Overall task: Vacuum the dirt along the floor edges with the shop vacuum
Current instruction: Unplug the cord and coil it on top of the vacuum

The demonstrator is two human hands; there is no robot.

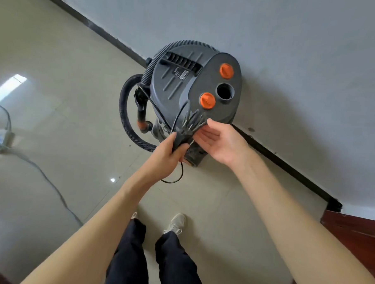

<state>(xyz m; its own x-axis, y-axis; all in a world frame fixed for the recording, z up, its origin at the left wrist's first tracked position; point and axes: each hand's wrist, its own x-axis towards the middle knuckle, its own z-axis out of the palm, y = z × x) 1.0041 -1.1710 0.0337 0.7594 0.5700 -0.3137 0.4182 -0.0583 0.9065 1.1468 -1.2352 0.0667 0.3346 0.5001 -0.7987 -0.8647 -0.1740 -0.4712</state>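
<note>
The head view looked down at the floor, and you had not started cleaning yet. You were getting the machine ready.

On the far left, a white power strip [1, 138] lay on the floor [54, 125] with its gray wire [51, 185] running toward you. Nothing was plugged in that I could see, so that step seemed still to do.

Next came the ribbed hose [124, 117]. It was looped round the left side of the shop vacuum [191, 82], with its orange-tipped end tucked close to the tank. It looked like it had to come free before any sucking could start.

The shop vacuum stood right against the wall [272, 38] and the dark baseboard [288, 165], just in front of your feet. Its round hole on top was open.

Your left hand [171, 149] gripped the bundled black power cord [183, 133], fingers curled round it. A loop of cord hung down below that hand. Your right hand [221, 141] was open, palm up, with its fingers touching the bundle's loose loops, I think to unwind them.

On the far right, a reddish wooden door [354, 230] edge showed by the corner.

The cord and the gray wire could trip you. The vacuum itself blocked part of the floor edge.
</note>
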